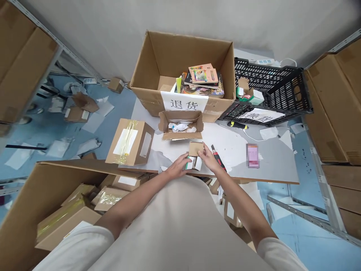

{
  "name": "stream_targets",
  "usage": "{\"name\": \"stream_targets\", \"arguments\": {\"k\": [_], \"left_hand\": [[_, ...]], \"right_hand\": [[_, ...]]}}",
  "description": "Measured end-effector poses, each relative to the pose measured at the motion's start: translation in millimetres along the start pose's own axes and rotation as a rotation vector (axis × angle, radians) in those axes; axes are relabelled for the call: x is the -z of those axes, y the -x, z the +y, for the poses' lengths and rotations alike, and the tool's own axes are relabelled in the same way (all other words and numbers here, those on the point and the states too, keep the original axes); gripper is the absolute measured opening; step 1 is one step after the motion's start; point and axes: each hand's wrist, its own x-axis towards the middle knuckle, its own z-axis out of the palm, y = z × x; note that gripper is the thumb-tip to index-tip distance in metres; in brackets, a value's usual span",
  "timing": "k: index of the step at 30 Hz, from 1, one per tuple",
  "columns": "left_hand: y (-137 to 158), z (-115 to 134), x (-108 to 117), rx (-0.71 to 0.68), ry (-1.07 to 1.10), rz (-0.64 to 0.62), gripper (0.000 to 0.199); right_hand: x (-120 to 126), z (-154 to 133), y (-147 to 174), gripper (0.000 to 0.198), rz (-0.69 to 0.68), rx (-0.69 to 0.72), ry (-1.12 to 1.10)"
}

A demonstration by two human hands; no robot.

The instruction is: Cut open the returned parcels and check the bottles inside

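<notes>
At the table's front edge, my left hand is closed on the left side of a small white-and-green box. My right hand pinches a piece of brown cardboard at the top of that box; whether the two are joined I cannot tell. Just beyond stands an opened brown carton with crumpled white paper inside. A red-and-black utility knife lies right of my right hand.
A large carton holding books stands at the back, beside a black plastic crate. A taped carton sits on the left. A blurred pink object lies right. Below left, a big box contains several parcels.
</notes>
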Motion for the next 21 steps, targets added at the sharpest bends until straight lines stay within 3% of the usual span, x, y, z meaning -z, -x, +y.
{"name": "stream_targets", "arguments": {"k": [4, 8, 11, 16, 21], "left_hand": [[2.2, -2.0, -4.9, 0.094, 0.170, 0.107, 0.067], [-1.8, -1.4, -6.0, 0.097, 0.253, 0.136, 0.082], [-4.4, 0.6, -1.6, 0.065, 0.245, 0.097, 0.084], [-8.8, 5.6, 7.4, 0.062, 0.191, 0.045, 0.090], [-13.3, 7.4, 15.4, 0.071, 0.150, 0.004, 0.098]], "right_hand": [[-2.0, -8.9, 4.5, 0.052, -0.107, 0.084, -0.015], [10.1, -15.6, 23.7, 0.058, -0.287, 0.322, 0.247], [17.6, -17.1, 31.9, 0.060, -0.351, 0.392, 0.465], [14.3, -12.2, 32.1, 0.042, -0.360, 0.459, 0.690], [1.5, -7.7, 34.5, 0.027, -0.260, 0.428, 0.695]]}}
